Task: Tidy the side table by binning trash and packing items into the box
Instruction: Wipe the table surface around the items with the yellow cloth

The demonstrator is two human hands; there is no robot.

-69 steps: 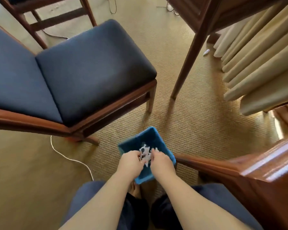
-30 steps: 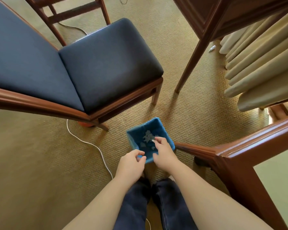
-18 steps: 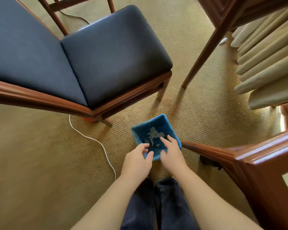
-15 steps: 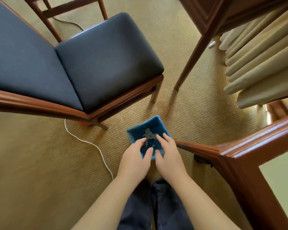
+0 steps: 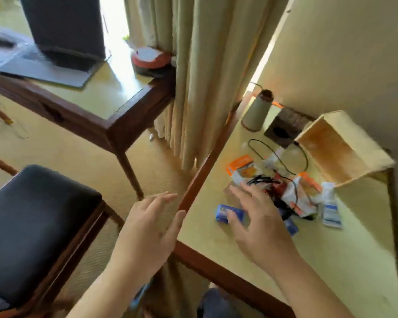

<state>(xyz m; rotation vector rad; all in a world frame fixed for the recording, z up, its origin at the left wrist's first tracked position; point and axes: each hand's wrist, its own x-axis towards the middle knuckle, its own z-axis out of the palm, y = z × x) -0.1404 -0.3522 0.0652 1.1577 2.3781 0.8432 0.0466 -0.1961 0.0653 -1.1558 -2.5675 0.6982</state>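
right hand (image 5: 260,222): being held over the side table (image 5: 345,255), fingers spread, nothing gripped; fingertips are being shown just above the near edge of the clutter, contact can't be told through the blur.
left hand (image 5: 147,235): being held off the table's left edge, above the carpet, fingers spread, nothing held.
clutter pile (image 5: 278,189): being left in the middle of the table top; black cables, white wrappers and orange packets are being seen tangled together.
orange packet (image 5: 241,167): lying at the far left of the pile.
blue packet (image 5: 228,213): lying just beside the right thumb, nearest thing to that hand.
white sachets (image 5: 330,211): lying at the right of the pile, near the box.
box (image 5: 340,148): wooden, tipped on its side at the far right of the table, opening facing the pile; nothing is being seen inside it.
bin: not being shown in this view.
progress: judged early; packing is not being started yet, and most of the table is being left to sort.
remaining: trash to be binned, cables and packets to be boxed.
next target: likely the blue packet or the pile's near edge.
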